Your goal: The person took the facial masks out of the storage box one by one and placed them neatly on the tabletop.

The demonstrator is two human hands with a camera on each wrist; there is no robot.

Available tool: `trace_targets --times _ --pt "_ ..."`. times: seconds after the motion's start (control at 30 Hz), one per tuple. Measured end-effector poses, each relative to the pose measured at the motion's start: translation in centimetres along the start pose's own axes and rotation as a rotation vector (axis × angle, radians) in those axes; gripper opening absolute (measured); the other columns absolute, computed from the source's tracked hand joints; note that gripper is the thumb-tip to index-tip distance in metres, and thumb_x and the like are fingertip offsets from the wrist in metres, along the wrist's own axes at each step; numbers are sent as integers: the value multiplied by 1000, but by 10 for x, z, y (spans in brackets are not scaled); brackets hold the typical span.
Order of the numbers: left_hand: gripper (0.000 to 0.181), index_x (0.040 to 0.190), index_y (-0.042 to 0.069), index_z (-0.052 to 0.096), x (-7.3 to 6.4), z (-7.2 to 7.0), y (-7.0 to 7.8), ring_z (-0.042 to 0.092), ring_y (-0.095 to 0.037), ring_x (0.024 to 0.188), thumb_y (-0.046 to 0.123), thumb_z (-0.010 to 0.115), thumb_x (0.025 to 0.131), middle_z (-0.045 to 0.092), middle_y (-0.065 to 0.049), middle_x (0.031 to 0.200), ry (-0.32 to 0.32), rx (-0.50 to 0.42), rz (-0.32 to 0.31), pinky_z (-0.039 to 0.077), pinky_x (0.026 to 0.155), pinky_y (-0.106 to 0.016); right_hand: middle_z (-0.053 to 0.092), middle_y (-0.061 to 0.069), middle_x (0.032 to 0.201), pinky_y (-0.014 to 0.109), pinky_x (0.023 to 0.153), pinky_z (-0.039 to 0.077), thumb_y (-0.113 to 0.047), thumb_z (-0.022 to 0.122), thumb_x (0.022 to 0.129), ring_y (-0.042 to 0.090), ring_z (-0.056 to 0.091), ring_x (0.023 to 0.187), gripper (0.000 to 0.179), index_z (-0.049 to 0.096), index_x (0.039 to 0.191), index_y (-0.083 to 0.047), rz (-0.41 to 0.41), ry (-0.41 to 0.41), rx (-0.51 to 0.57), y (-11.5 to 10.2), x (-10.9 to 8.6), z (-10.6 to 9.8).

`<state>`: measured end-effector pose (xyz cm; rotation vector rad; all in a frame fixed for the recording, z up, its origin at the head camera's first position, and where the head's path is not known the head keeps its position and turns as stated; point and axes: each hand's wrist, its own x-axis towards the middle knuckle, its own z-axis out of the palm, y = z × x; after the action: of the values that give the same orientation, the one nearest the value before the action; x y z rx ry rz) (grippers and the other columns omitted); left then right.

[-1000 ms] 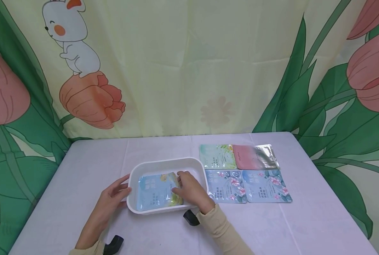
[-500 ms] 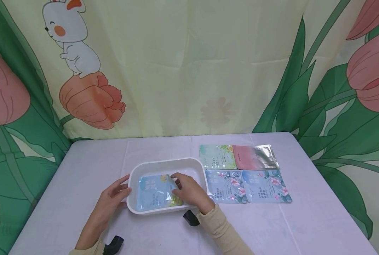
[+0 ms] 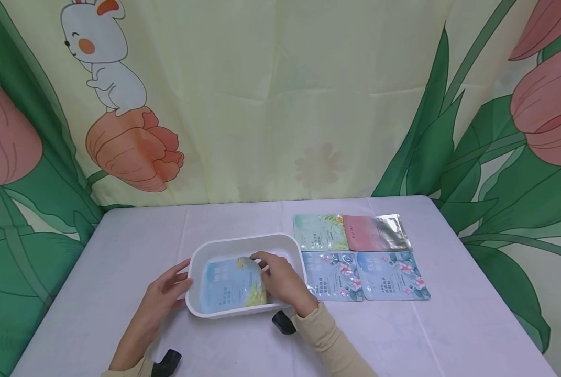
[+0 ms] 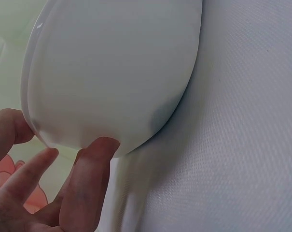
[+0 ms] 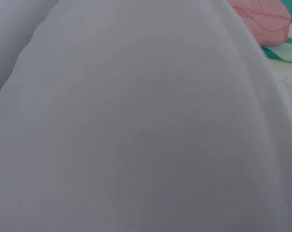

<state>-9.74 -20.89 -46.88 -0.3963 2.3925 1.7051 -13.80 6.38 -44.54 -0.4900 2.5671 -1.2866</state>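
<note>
A white plastic tray [image 3: 242, 241] stands on the table with a light blue sheet mask packet [image 3: 230, 285] inside. My right hand [image 3: 280, 277] reaches over the tray's near right side and pinches the packet's right edge, which curls up; the fingertips are partly hidden. My left hand [image 3: 167, 288] touches the tray's left end with its fingertips, the fingers slightly bent. In the left wrist view, the left hand's fingers [image 4: 88, 183] rest against the tray's outer wall [image 4: 112, 72]. The right wrist view holds only the tray's blurred outer wall [image 5: 150, 121], without the hand.
Right of the tray lie several more packets in two rows: a green one [image 3: 319, 233], a pink and silver one [image 3: 374, 233], and two blue flowered ones [image 3: 332, 277]. The table [image 3: 450, 335] has a white cloth. A printed curtain [image 3: 271, 104] hangs behind it.
My right hand's fingers have shifted slightly left and now hold the packet's right edge, which has risen and curled. The left hand and tray stay about where they were.
</note>
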Motion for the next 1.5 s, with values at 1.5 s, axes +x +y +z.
trace_targets --times 1.5 --pt "64 150 26 42 -1 -1 -1 63 -21 113 45 65 94 53 -17 142 -6 11 16 59 86 -33 65 14 115 32 56 59 13 49 95 22 64 86 41 63 125 -11 -109 72 200 0 -20 -48"
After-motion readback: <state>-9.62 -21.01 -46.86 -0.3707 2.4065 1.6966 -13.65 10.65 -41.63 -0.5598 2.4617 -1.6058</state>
